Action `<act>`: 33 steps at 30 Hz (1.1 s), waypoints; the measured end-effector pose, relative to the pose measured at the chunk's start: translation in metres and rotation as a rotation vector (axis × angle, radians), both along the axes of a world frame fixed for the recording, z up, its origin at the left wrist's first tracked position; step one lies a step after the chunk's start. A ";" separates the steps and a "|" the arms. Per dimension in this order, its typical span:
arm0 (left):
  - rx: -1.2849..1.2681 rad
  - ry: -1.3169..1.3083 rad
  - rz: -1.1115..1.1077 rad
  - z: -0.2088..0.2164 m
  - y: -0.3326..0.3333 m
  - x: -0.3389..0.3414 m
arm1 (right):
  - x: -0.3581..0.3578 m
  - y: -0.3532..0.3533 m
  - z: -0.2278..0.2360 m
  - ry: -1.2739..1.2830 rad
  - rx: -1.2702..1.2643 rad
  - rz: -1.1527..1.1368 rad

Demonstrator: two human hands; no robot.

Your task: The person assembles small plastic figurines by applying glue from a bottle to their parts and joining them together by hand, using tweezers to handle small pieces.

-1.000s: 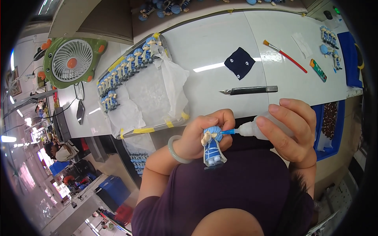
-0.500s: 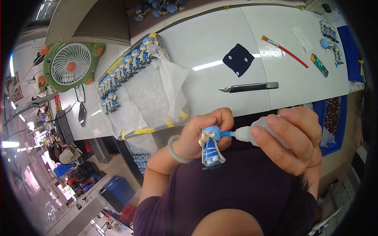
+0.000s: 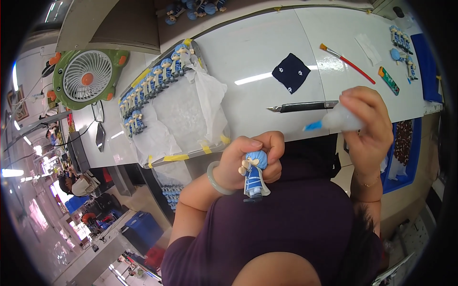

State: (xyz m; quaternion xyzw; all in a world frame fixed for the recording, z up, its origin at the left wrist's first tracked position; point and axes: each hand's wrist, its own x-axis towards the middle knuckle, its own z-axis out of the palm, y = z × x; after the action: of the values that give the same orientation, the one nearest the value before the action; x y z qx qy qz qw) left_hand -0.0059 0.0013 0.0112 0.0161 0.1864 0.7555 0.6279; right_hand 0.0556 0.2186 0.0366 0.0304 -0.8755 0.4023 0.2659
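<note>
A small figurine (image 3: 254, 178) with blue hair and a blue-and-white outfit is gripped at its head by my left hand (image 3: 238, 157), its dark base hanging downward. My right hand (image 3: 369, 128) is wrapped round a white squeeze bottle (image 3: 344, 118) with a blue nozzle tip. That tip points left, apart from the figurine, near the near edge of the white table (image 3: 253, 109). Just beyond the bottle lies a craft knife (image 3: 303, 107). Farther back is a dark blue patterned cloth (image 3: 291, 73).
On the left, a tray (image 3: 183, 157) lined with white sheets holds a row of similar figurines (image 3: 157, 76). A green fan (image 3: 87, 78) stands beyond it. A red-handled brush (image 3: 350, 66), a small green packet (image 3: 389, 80) and more figurines (image 3: 400, 40) lie at the right, by a blue bin (image 3: 424, 66).
My right hand has lifted the squeeze bottle up and to the right, away from the figurine's head. My left hand keeps hold of the figurine, which has turned slightly.
</note>
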 end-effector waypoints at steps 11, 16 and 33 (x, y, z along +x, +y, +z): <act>0.108 0.099 -0.038 0.004 -0.002 0.002 | -0.006 0.014 -0.044 -0.274 -0.426 -0.110; 0.048 0.186 -0.040 0.006 -0.002 0.003 | -0.010 0.022 -0.057 -0.245 -0.339 -0.122; -0.170 0.467 0.310 0.006 0.001 0.003 | 0.006 -0.006 -0.048 -0.326 -0.941 0.191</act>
State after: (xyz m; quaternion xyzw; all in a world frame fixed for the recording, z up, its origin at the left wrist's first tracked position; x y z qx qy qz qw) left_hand -0.0031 0.0022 0.0168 0.1083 0.3886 0.8000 0.4442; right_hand 0.0617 0.2123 -0.0117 -0.0760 -0.6230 0.7751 0.0727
